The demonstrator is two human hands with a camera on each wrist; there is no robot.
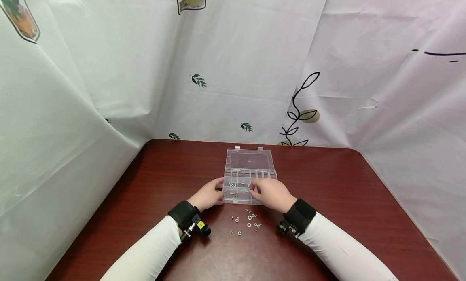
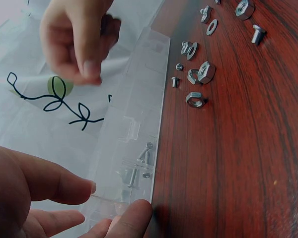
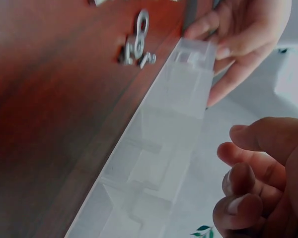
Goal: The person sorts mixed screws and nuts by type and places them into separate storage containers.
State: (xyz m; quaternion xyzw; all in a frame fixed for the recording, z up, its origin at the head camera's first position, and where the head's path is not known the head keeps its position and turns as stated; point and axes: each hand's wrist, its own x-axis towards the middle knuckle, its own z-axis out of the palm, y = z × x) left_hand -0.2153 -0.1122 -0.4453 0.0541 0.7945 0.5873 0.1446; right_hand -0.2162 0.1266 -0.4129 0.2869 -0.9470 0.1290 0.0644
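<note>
A clear plastic compartment box (image 1: 229, 200) lies on the table with its lid (image 1: 251, 159) opened away from me. Screws (image 2: 132, 177) lie in its left compartments. My left hand (image 1: 209, 195) is at the box's left end, with fingertips touching the wall and fingers loosely extended. Over the right part of the box hovers my right hand (image 1: 274, 193), its fingers loosely curled. In the right wrist view no object shows between its thumb and fingers. Before the box lie nuts (image 2: 206, 72), washers (image 2: 212, 27) and small screws (image 2: 258, 34).
The dark red wooden table (image 1: 174, 163) meets a white patterned cloth (image 1: 225, 103) at its back, with cloth also at both sides. Black wrist bands with cameras sit on both wrists, the left band (image 1: 184, 214) close to the table.
</note>
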